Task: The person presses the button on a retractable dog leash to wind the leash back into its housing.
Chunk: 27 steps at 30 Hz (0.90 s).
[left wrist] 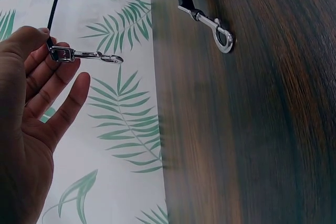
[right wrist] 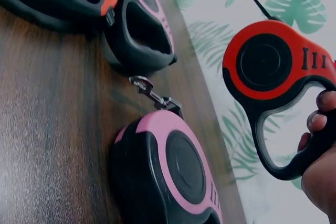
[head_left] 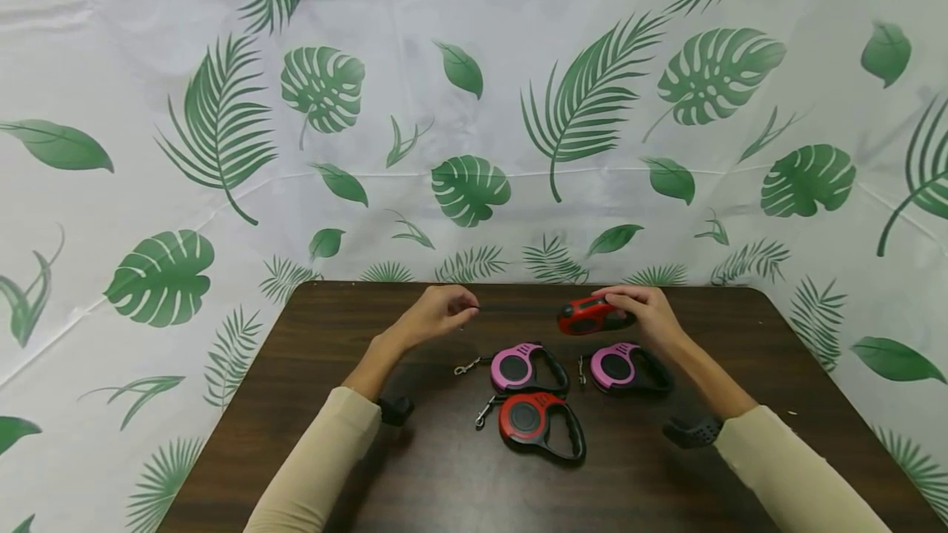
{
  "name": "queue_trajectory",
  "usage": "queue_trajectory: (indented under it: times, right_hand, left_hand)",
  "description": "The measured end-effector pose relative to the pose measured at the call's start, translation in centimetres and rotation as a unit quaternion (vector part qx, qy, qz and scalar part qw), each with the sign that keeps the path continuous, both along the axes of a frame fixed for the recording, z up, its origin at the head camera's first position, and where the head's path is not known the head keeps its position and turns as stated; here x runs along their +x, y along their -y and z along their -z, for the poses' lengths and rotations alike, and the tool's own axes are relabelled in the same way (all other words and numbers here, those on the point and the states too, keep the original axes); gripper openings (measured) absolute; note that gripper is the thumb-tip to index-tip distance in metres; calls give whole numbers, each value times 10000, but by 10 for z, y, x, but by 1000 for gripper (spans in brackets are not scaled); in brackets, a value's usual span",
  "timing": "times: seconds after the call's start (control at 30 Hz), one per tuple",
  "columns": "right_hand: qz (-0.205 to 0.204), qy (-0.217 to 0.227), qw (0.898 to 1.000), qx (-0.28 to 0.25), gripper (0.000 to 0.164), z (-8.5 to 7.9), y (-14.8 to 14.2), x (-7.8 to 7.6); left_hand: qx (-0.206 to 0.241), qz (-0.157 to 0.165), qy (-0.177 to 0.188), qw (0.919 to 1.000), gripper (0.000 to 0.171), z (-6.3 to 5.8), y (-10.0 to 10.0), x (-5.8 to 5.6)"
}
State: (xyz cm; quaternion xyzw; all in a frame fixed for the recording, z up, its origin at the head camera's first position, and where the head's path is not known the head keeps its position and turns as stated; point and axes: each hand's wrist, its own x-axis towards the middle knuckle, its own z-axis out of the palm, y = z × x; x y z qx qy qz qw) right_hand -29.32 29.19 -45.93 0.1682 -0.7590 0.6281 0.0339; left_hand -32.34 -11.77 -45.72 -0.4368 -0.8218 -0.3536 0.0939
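Note:
My right hand (head_left: 646, 309) grips a red and black retractable dog leash (right wrist: 265, 61) by its handle, raised over the back of the table. A thin black cord (head_left: 511, 308) runs taut from its case to my left hand (head_left: 439, 312). There, thumb and fingertips pinch the cord's end, just by a silver snap hook (left wrist: 97, 56) that sticks out past the fingers. Below the hands, a pink leash (head_left: 513, 368) lies in the middle, with another pink leash (head_left: 613, 366) to its right. Nearer me lies a second red leash (head_left: 524, 418).
The dark wooden table (head_left: 444, 484) meets a white leaf-print cloth (head_left: 400, 212) hanging behind it. Metal hooks of the lying leashes point left, one hook (head_left: 467, 368) beneath my left hand. Black bands (head_left: 692, 432) sit at both wrists.

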Motion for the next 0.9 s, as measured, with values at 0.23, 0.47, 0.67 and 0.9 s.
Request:
queue_trajectory:
  times: [0.23,0.47,0.67,0.9]
  right_hand:
    - [27,60,10000,-30,26,0,9,0]
    - [31,50,9999,99,28,0,18,-1]
    - [26,-31,10000,58,28,1,27,-2]
    - [-134,74,9999,-7,31,4,36,-4]
  left_hand:
    - [20,34,57,10000,9,1,-7,-2]
    - [26,89,141,9999,9,2,-13,1]
    - [148,192,19,9997,8,2,-22,0]
    - [163,212,-121,9996,10,3,-30,0]
